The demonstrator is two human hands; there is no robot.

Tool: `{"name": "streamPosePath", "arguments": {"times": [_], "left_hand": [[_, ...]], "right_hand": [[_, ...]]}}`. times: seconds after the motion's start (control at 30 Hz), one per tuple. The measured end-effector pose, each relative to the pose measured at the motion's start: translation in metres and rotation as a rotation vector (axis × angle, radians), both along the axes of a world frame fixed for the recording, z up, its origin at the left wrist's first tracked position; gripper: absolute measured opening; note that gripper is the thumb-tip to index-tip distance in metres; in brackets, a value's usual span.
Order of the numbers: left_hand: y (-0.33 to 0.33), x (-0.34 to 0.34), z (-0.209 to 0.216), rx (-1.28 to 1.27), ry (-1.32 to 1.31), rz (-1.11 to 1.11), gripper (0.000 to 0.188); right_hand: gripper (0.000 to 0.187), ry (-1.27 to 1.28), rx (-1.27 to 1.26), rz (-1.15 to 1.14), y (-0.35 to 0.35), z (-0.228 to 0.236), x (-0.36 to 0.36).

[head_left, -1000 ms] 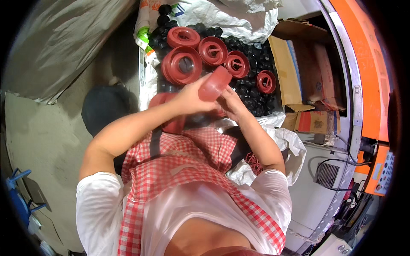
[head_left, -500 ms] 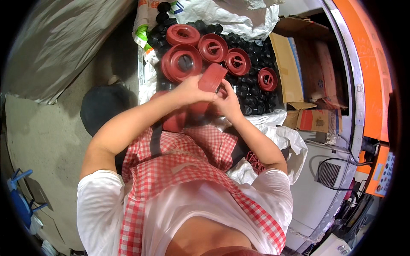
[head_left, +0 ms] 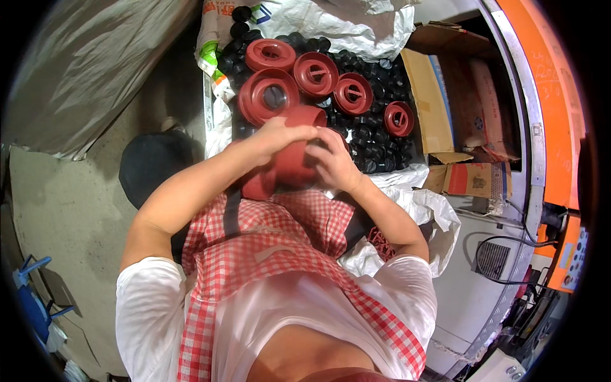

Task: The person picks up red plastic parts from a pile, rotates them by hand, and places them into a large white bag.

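My left hand (head_left: 278, 137) is closed around a red round plastic part (head_left: 307, 116), held tilted above other red parts. My right hand (head_left: 337, 162) has its fingers bent against the near side of that part, fingertips meeting my left thumb; it is slightly blurred. What lies under the fingers is hidden. Below my hands, more red plastic parts (head_left: 296, 167) rest near my lap. Beyond them, several stepped red round parts lie on a heap of small black round caps (head_left: 379, 143). One large red part (head_left: 251, 97) has a black cap in its centre; others show a crossbar.
White plastic sacking (head_left: 331, 25) lines the heap's edges. To the right stand an open cardboard box (head_left: 428, 95), a pale metal cabinet (head_left: 468, 280) with a black cable, and an orange machine (head_left: 550, 108). A dark round stool (head_left: 153, 167) stands to the left, a blue object (head_left: 32, 305) lower left.
The held red part has moved slightly left and down and turned. My right hand has shifted its grip, coming nearer me with its fingers curled over. The other red parts lie nearly as before.
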State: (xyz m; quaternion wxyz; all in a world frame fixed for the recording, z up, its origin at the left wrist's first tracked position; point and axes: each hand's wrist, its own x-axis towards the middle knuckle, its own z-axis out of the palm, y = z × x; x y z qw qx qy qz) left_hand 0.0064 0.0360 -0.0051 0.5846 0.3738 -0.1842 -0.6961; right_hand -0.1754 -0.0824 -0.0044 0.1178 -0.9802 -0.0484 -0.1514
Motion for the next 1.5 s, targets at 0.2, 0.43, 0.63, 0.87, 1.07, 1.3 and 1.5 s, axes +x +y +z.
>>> {"name": "streamPosePath", "arguments": {"times": [0.2,0.43,0.63,0.87,1.07,1.3,1.5], "left_hand": [[-0.002,-0.008,-0.018,-0.180,-0.390,0.097,0.054],[-0.003,-0.015,-0.021,-0.240,-0.486,0.164,0.059],[-0.005,-0.013,-0.022,-0.212,-0.514,0.095,0.064],[-0.007,-0.011,-0.023,-0.175,-0.339,0.128,0.062],[-0.014,0.012,-0.033,-0.157,-0.267,0.265,0.061],[-0.032,0.068,-0.120,0.313,-0.663,0.834,0.059],[-0.032,0.050,-0.082,0.135,-1.636,1.044,0.044]], "right_hand": [[0.065,0.302,1.753,-0.691,0.003,0.002,0.016],[0.071,0.336,1.520,-0.451,0.007,-0.009,0.007],[0.061,0.283,1.413,-0.628,0.008,-0.017,0.010],[0.048,0.259,1.136,-0.691,-0.009,-0.033,0.005],[0.047,0.407,1.089,-0.852,-0.024,-0.039,0.005],[0.083,0.907,0.083,-0.770,-0.041,-0.162,-0.034],[0.073,0.480,0.339,-1.133,-0.038,-0.129,-0.038]]}}
